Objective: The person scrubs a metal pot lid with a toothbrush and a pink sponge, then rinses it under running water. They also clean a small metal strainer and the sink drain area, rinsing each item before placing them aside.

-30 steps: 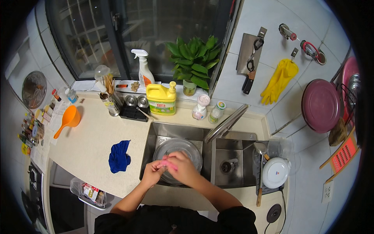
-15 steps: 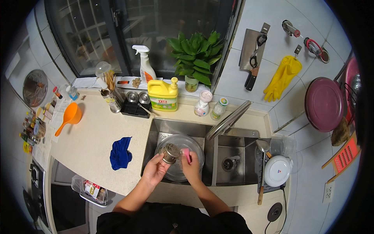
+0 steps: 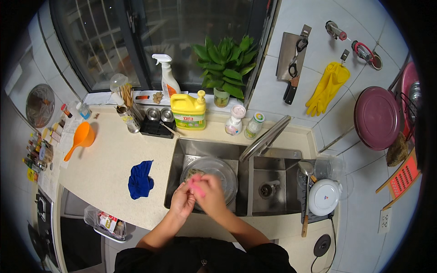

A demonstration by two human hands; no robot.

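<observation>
Over the left sink basin (image 3: 180, 150), my left hand (image 3: 183, 200) is closed on a small metal cup (image 3: 195, 172) with a slotted end. Only a bit of the cup shows, as my hands hide most of it. My right hand (image 3: 211, 195), smeared by motion, presses a pink scrubbing pad (image 3: 197, 187) against the near side of the cup. Its exact kind is hard to make out. Below both hands, a large clear round bowl (image 3: 225, 170) sits in the basin.
The faucet (image 3: 268, 139) leans over the divider beside the right basin (image 3: 268, 200). A blue cloth (image 3: 140, 179) and an orange ladle (image 3: 82, 139) lie on the left counter. Behind stand a yellow jug (image 3: 189, 111) and pump bottle (image 3: 235, 120). A white bowl (image 3: 323, 198) is at right.
My right hand has moved left, bringing the pink pad from beside the cup onto it. The cup has dropped from clear view and is now mostly covered. The view has shifted slightly.
</observation>
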